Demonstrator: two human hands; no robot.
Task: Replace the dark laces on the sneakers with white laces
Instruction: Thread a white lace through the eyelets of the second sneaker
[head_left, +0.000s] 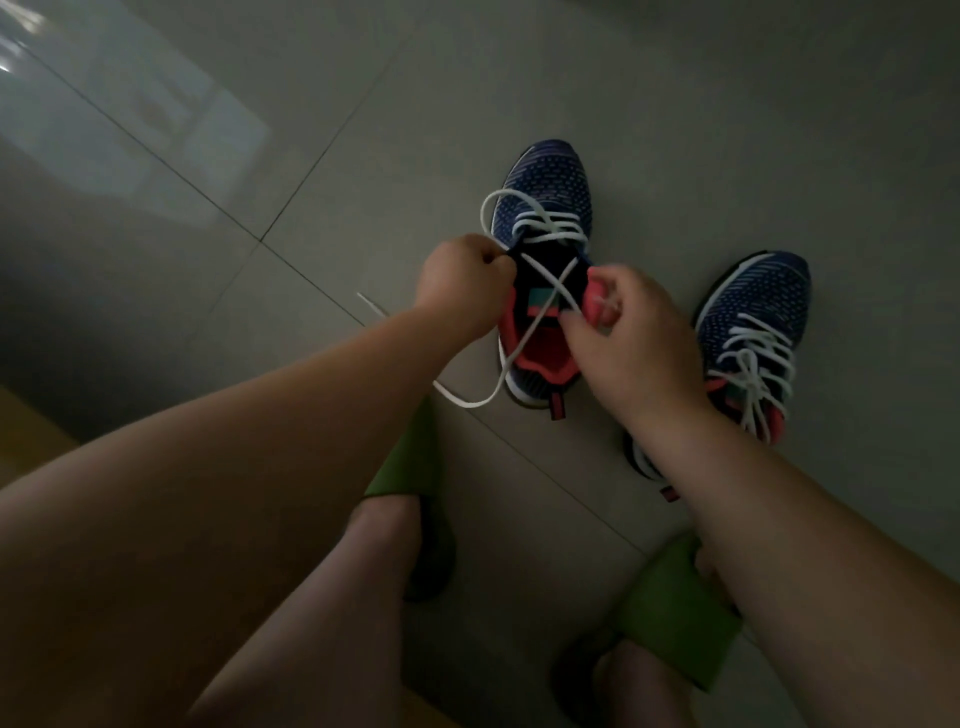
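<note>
With both the left hand and right hand pinching the white lace on the sneaker between them, uneven pulling likely leaves one end too short.

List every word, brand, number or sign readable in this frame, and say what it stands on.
None can be read.
Tongue label on the sneaker being laced: only teal and red blocks show, crossed by the white lace; any lettering is too blurred.
Heel pull tab on that sneaker: red stripes, no legible text.
Second sneaker, already laced in white: no visible marking.
Floor tiles: only reflections.
</note>
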